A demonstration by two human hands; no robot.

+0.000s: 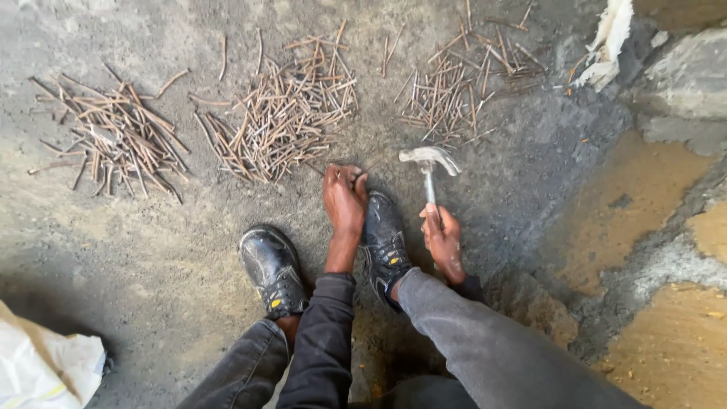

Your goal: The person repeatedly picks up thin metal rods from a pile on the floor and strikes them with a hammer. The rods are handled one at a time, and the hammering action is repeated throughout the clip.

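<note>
Left hand: the left hand (344,198) reaches down to the ground, fingers pressed together on something too small to tell.
Right hand: the right hand (444,241) wraps tight around the hammer (429,170), held just above the ground.
Nails: three piles of rusty nails (280,113) lie in front.
Shoes: black shoes (273,269) rest beside the hands.

Whatever the left hand (344,198) pinches under its fingers (342,176) is too small to tell. Hammer (429,170) handle mostly hidden inside right hand (444,241). White sack (42,363) cut off at bottom-left edge.
</note>
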